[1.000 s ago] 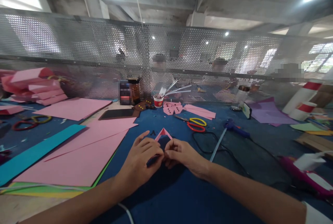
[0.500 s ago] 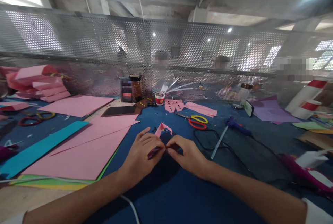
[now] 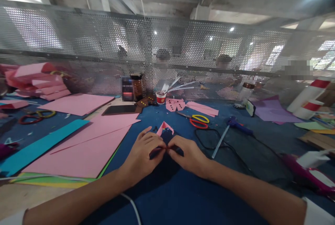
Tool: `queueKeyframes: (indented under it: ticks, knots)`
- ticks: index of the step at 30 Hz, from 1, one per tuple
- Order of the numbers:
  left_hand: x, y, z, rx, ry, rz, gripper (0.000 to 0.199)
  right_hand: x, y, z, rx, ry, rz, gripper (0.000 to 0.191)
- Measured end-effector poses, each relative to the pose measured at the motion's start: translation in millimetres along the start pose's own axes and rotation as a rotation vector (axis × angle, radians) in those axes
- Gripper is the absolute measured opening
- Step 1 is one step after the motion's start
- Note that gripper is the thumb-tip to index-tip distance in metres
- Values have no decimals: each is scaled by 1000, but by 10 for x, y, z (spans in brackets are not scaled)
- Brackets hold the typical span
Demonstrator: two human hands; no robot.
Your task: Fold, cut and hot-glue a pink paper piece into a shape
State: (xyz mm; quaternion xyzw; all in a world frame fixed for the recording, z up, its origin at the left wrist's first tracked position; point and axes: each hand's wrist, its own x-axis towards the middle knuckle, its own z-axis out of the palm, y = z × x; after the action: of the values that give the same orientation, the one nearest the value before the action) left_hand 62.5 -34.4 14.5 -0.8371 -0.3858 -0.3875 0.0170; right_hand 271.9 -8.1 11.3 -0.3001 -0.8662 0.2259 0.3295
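Observation:
My left hand (image 3: 143,153) and my right hand (image 3: 190,153) meet fingertip to fingertip above the blue table (image 3: 167,197). Both are closed in a pinch. Whatever lies between the fingertips is too small and too hidden to name; a thin dark pinkish edge shows inside the curl of my left fingers. Just beyond the fingertips a folded pink paper strip (image 3: 169,127) stands on the table, bent to a peak. A few tiny dark and yellow bits lie beside it.
Scissors (image 3: 199,121) and a blue glue gun (image 3: 239,126) with its cord lie to the right. Pink sheets (image 3: 78,151) and a turquoise strip (image 3: 44,146) cover the left. A paper cup (image 3: 160,98) stands at the back before a perforated metal screen (image 3: 183,43).
Both hands stay together in nearly the same place. The pinkish edge in my left hand shows less than before. The camera view has shifted very slightly.

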Motion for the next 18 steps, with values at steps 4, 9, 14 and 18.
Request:
queueKeyframes:
  ticks: [4, 9, 14, 18]
  knots:
    - [-4, 29, -16, -17, -20, 4, 12, 15, -22, -16, -18, 5, -48, 9]
    - [-10, 25, -5, -10, -23, 16, 12, 36, -11, -19, -63, 20, -104, 10]
    - [-7, -2, 8, 6, -8, 16, 11, 11, 12, -16, -94, -20, -53, 8]
    - [-11, -11, 7, 9, -9, 9, 11, -12, 22, -10, -122, -35, -54, 7]
